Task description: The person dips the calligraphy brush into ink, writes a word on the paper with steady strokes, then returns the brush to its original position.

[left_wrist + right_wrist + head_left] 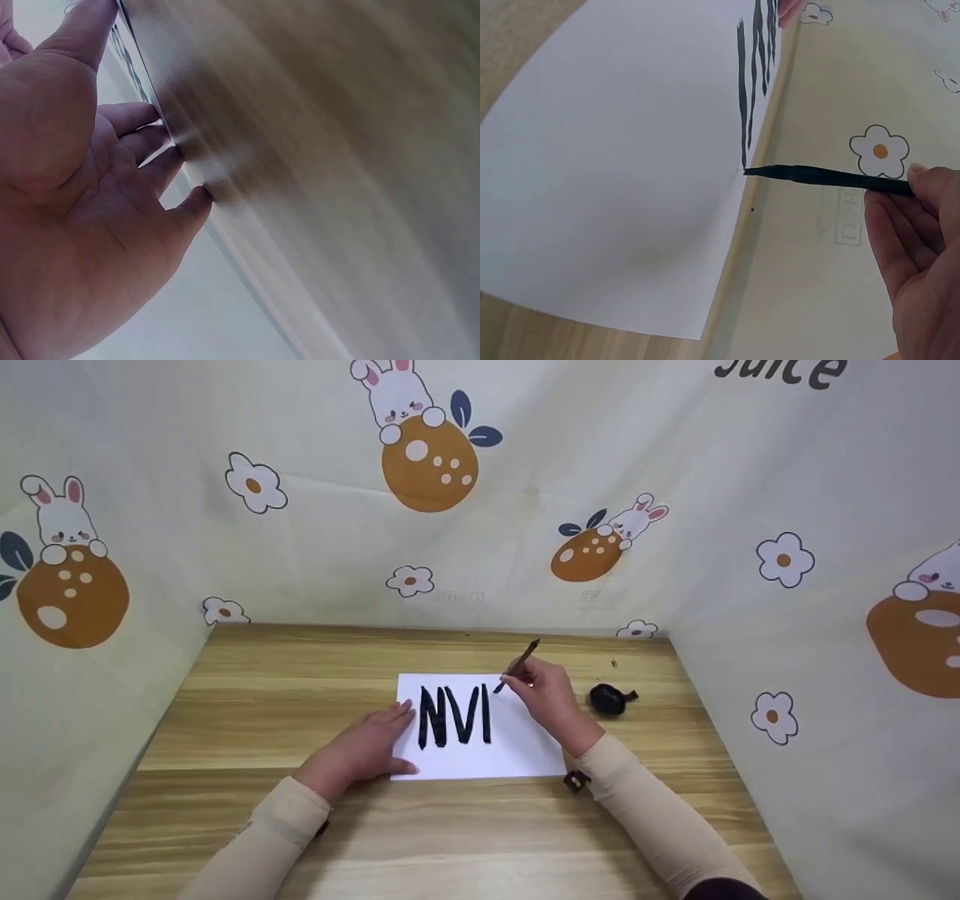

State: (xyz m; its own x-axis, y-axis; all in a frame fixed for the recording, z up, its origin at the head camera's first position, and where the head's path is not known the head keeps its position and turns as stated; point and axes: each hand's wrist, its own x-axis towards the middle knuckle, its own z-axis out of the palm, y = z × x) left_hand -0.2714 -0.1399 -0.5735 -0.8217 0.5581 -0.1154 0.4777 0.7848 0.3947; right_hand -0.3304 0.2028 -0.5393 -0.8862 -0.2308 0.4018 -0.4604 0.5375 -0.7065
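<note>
Inks letters (455, 716) on paper (525, 754), toward the desk's (472, 840) far edge, seemingly between strokes. Pinches brush (817, 175) in right hand (551, 701), with tip by last letter; steadies paper with spread-fingered left hand (367, 746). Likely calls for careful tip placement next.

Bright head view, pale glare on the surface (465, 847); dimmer left wrist view, partly blurred; soft shadow greys the paper (630, 172).

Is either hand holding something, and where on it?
The right hand pinches the dark brush by its shaft; the left hand rests on the paper, gripping nothing.
</note>
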